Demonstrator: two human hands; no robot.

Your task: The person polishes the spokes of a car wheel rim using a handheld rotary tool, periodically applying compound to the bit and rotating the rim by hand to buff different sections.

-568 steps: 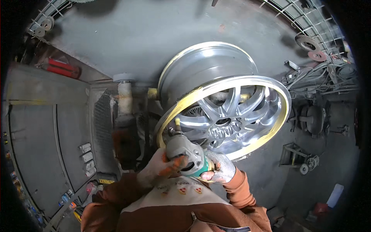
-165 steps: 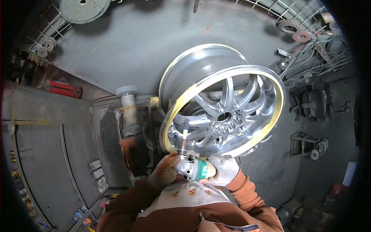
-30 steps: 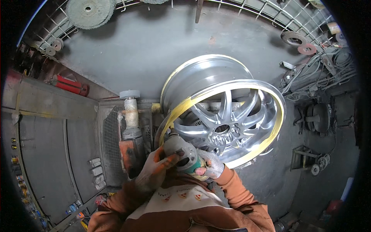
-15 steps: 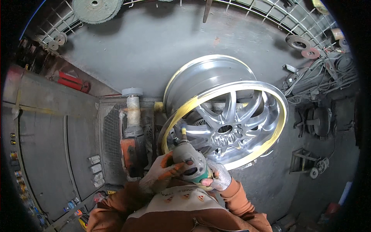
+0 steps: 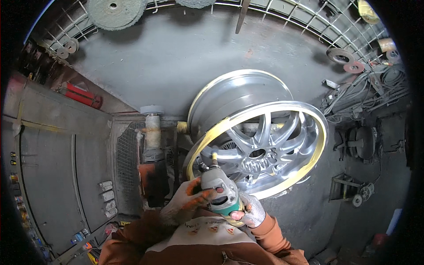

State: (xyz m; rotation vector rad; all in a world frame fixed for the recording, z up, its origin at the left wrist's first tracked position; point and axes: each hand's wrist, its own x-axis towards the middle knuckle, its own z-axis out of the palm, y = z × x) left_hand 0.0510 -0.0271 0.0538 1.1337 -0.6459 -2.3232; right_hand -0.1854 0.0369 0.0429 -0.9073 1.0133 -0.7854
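My left hand, in a worn white glove with orange patches, is closed around the grey head of a hand-held power grinder. My right hand, gloved with a bare thumb showing, grips the tool's green rear body. A thin spindle with a yellow band and a small tip points away from me. The tip overlaps the left spokes of a shiny multi-spoke alloy wheel; whether it touches cannot be told. Yellow tape runs around the wheel's rim. The wheel leans tilted, its barrel behind.
Left of the wheel stands a bench machine with a wrapped spindle and an orange-red body. Polishing discs hang on a wire rack. Bundled cables and a stool are at right. A red cylinder lies left.
The view has tilted slightly, so the wheel and bench sit lower in the picture. The grinder's tip has shifted slightly right against the spokes. Both hands keep their hold.
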